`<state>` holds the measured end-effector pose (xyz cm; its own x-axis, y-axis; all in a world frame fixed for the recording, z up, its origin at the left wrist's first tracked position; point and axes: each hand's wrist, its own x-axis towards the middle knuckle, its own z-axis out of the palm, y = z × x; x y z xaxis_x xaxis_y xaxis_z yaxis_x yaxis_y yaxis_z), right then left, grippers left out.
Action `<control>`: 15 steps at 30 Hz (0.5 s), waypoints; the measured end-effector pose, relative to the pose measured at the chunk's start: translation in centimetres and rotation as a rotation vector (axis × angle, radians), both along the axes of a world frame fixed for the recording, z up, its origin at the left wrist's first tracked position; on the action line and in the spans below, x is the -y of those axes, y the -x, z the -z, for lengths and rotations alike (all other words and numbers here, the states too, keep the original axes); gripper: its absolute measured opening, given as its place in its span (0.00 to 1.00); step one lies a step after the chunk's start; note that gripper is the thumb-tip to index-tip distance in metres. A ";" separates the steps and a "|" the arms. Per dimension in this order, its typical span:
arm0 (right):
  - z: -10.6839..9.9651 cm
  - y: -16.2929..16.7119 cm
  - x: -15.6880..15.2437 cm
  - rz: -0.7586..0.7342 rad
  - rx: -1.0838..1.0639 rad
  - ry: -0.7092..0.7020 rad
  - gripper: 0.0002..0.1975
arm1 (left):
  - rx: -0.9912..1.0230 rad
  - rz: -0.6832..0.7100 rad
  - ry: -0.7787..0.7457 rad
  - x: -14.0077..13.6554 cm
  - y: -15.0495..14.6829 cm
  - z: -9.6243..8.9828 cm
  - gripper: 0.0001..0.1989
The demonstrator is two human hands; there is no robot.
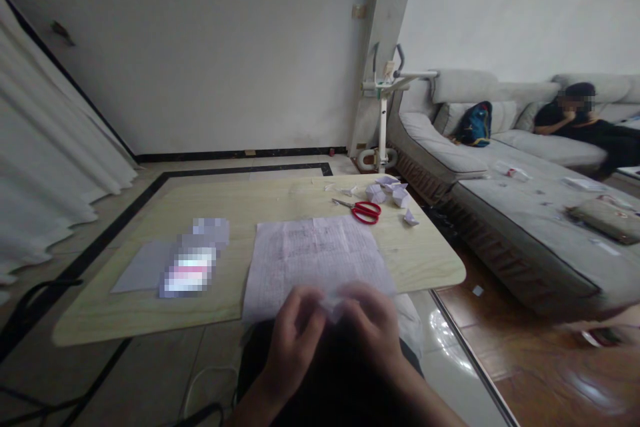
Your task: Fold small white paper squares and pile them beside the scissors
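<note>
Between my left hand and my right hand is a small piece of folded white paper, pinched by the fingers of both. Motion blurs the fingertips, so the shape of its folds cannot be made out. Both hands are closed at the near table edge, above my lap. Just beyond them a large printed sheet with crease lines lies flat, its near edge reaching over the table edge. Red-handled scissors rest past its far right corner, blades pointing left.
Several folded paper pieces and small scraps sit at the table's far right; one folded piece lies apart. On the left are a blank sheet and a bright pixelated object. A person sits on the sofa.
</note>
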<state>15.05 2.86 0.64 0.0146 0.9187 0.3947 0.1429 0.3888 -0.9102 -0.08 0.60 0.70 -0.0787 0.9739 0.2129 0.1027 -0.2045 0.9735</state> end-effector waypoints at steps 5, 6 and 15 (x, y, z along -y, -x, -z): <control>0.5 -0.4 -0.1 0.019 -0.002 -0.056 0.07 | -0.099 -0.017 -0.050 -0.7 1.0 -0.4 0.02; 0.6 -0.5 -0.1 -0.006 0.001 -0.055 0.07 | -0.110 -0.011 -0.059 -0.7 1.2 -0.4 0.02; -0.1 -1.1 -0.6 -0.139 0.094 -0.205 0.08 | -0.247 0.027 -0.110 -0.9 2.7 -0.3 0.05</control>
